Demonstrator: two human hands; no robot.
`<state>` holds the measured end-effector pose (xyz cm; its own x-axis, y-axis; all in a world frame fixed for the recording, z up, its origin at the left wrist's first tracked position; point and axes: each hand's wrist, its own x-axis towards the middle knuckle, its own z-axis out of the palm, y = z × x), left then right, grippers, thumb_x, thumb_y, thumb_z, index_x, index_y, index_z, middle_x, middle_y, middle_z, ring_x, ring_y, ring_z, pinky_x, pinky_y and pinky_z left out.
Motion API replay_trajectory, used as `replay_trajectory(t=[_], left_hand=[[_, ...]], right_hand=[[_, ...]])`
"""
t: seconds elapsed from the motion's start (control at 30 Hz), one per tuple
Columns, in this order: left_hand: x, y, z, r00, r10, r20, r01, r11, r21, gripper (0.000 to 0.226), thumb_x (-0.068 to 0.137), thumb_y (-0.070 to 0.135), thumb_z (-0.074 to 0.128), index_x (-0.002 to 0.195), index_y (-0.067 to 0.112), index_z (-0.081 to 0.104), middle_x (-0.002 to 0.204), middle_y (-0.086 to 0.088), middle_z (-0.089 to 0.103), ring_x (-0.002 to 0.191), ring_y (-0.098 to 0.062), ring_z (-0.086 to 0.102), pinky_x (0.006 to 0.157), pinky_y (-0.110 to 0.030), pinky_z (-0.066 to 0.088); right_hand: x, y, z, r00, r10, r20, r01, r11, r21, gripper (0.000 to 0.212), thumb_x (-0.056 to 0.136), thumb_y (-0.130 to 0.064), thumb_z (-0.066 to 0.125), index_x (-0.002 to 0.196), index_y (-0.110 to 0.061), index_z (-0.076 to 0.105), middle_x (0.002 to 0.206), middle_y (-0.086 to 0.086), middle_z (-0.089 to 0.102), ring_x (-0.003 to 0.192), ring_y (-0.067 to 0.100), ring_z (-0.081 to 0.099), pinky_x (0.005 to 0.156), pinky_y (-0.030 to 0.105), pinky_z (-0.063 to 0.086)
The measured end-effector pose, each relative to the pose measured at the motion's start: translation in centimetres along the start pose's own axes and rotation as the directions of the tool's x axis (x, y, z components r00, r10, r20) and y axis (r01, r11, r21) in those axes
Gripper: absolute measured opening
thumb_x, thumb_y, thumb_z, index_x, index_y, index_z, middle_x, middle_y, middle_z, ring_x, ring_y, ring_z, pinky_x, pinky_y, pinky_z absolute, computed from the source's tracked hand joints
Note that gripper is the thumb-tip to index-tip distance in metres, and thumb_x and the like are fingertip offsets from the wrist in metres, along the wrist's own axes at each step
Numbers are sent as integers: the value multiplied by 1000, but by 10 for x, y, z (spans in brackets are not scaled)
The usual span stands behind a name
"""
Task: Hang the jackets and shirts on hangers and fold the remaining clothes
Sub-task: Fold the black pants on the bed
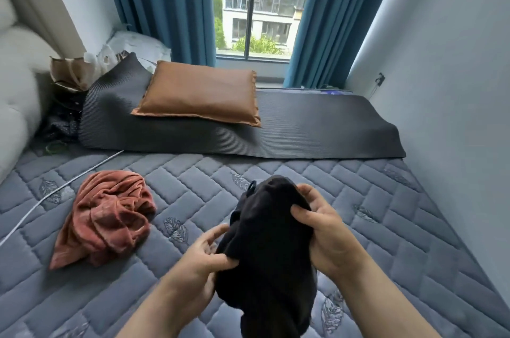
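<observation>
While left hand (204, 257) and right hand (323, 230) grip black garment (267, 255) | rust cloth (107, 216) on mattress (358, 199) — bag (69, 72) contents unclear

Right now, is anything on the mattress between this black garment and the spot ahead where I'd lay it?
Nothing visible. The quilted mattress ahead of the black garment is bare; the red cloth lies off to its left, the grey mat farther back.

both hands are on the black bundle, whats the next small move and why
Probably draw the hands apart to shake the black garment open. The left hand pinches its lower left edge and the right hand grips its upper right side, yet it hangs bunched above the quilted mattress, so its type cannot be told. Opened out, it can be judged for hanging or folding.
</observation>
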<state>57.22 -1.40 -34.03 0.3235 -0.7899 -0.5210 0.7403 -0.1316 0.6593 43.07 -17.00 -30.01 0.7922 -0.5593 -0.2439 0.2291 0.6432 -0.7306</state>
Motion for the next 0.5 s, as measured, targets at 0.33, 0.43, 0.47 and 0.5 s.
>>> replay_trajectory(t=[0.33,0.43,0.47,0.5], left_hand=[[26,-50,157,997,4,-72,-18,981,-193,35,73,24,66,100,4,75,103,-17,72,90,-28,72,76,-38,56],[25,-40,175,995,-17,-93,4,990,-142,34,72,20,67,100,4,75,107,-20,71,92,-31,71,74,-39,58],[26,-36,178,993,38,-114,-52,991,-121,32,72,18,66,99,5,76,106,-21,71,90,-31,71,72,-39,60],[26,-31,182,986,102,-134,-116,988,-104,27,72,17,65,94,9,77,103,-20,72,88,-31,72,70,-39,60]], right_hand=[[-39,-112,-110,1000,-22,16,22,1000,-9,30,74,3,61,98,-15,58,92,10,70,80,22,70,70,34,59],[-47,-129,-130,999,-51,16,52,996,-70,30,72,2,63,96,-16,61,90,7,70,80,20,69,70,32,59],[-49,-134,-135,998,-60,19,62,991,-115,30,72,3,63,96,-15,62,91,7,69,81,20,68,71,31,58],[-50,-137,-139,998,-68,16,69,982,-176,31,72,5,63,97,-14,62,92,7,68,83,20,67,73,31,57]])
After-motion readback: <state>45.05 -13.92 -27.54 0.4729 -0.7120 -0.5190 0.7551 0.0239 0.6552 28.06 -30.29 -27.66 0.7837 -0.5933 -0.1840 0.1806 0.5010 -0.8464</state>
